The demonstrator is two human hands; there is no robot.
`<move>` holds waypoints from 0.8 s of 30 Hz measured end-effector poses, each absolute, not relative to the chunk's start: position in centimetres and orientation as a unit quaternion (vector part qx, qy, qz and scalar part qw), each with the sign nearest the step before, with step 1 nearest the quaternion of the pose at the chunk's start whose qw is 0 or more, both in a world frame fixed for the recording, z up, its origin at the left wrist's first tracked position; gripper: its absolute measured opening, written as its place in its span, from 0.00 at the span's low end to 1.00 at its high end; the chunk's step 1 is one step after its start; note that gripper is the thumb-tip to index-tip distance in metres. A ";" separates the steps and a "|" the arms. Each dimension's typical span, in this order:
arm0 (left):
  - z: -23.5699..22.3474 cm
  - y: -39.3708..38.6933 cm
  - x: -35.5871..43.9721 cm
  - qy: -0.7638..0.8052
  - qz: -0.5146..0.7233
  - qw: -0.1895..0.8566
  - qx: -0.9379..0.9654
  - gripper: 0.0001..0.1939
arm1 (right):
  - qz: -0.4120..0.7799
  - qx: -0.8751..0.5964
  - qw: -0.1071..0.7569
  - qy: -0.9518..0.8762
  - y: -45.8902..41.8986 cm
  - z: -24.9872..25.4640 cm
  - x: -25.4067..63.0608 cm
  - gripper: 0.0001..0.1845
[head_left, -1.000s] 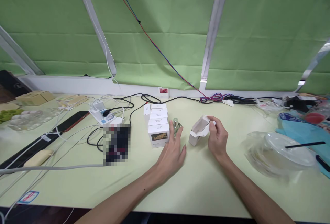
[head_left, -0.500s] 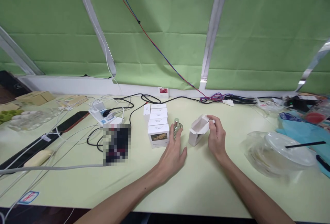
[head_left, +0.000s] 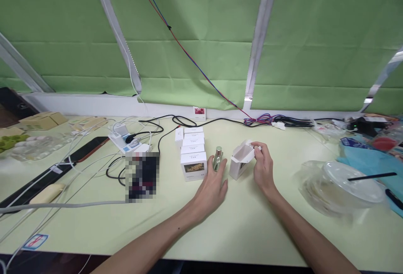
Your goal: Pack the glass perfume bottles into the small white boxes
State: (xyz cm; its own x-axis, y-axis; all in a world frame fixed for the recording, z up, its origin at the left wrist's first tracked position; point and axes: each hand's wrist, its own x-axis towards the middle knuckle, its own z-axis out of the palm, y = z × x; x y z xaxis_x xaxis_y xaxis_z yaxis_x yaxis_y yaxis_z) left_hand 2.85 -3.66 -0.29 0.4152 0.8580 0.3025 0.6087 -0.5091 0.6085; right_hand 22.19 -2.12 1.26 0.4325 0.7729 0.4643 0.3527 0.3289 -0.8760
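Observation:
My left hand has its fingers around a small glass perfume bottle with a pale metallic cap, which stands roughly upright. Just to the right is an open white carton, tilted, its mouth facing up. My right hand pinches the flap at the carton's right side between thumb and fingers. Close by my left hand stands a row of closed white boxes, the front one with a dark picture on its face. The lower part of the bottle is partly hidden by my fingers.
A power strip with tangled cables lies to the left, beside a blurred-out dark item. On the right sits a plastic bowl in a clear bag. Another small box leans at the back ledge, near black cables.
The bottle has turned more upright and shifted slightly right within my left fingers. My right hand and the open carton have barely moved.

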 end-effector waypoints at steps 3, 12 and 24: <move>-0.8 -3.2 2.8 0.438 0.302 0.204 0.822 0.34 | 0.173 -0.554 0.638 -0.506 -2.2 1.4 22.1 0.19; 0.0 -3.5 2.8 0.460 0.266 0.198 0.823 0.28 | 0.155 -0.542 0.655 -0.503 -2.2 1.3 22.2 0.20; 1.0 -4.0 3.1 0.455 0.189 0.072 0.867 0.13 | 0.121 -0.504 0.687 -0.510 -2.3 1.2 22.3 0.18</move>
State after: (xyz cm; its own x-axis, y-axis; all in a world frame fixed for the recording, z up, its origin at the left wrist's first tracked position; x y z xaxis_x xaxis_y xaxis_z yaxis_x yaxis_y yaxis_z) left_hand 3.14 -3.97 0.98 0.5138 0.8169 0.2620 0.7621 -0.5749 0.2979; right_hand 22.30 -2.27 1.22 0.4509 0.6796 0.5787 0.3481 0.4631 -0.8151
